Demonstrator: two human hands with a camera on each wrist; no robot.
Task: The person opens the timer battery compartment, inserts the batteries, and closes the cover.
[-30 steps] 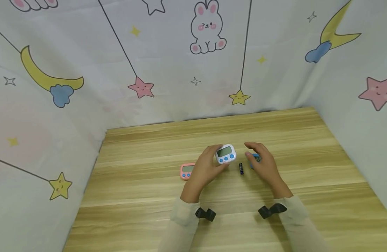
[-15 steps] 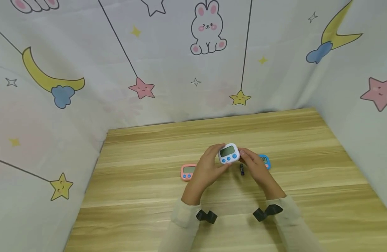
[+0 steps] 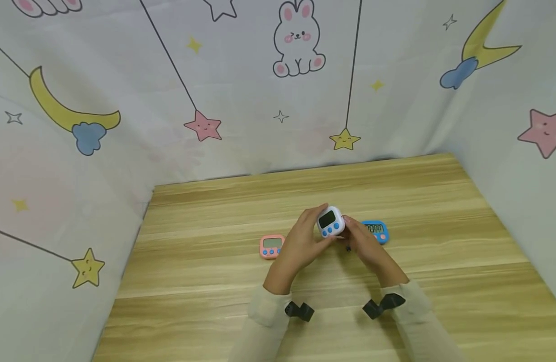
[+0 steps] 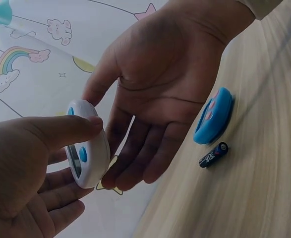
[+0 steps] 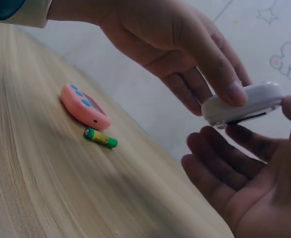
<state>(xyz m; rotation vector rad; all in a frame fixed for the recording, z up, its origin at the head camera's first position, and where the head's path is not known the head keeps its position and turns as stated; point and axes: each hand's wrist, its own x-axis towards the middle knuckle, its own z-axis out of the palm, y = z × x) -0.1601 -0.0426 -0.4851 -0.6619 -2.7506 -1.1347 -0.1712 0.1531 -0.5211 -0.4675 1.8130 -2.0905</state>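
A white digital timer (image 3: 330, 221) with blue buttons is held tilted above the table. My left hand (image 3: 301, 242) grips it by opposite edges between thumb and fingers. At its right side my right hand (image 3: 367, 246) pinches the edge, thumb at the rim and index finger against the underside, while its other fingers extend loosely. In the right wrist view, a dark slot shows along the underside of the white timer (image 5: 242, 105). A blue timer (image 3: 379, 232) lies beside the right hand, with a dark battery (image 4: 213, 154) close by. Near the left hand rests a pink timer (image 3: 270, 247).
On the wood-grain table (image 3: 196, 281), a green and yellow battery (image 5: 100, 138) lies against the pink timer. Patterned white cloth (image 3: 246, 80) rises behind and at both sides of the table. Each wrist carries a small black camera.
My right hand has moved left from over the blue timer to the white timer's edge. The white timer has shifted slightly right and tilted, and the blue timer is now more exposed.
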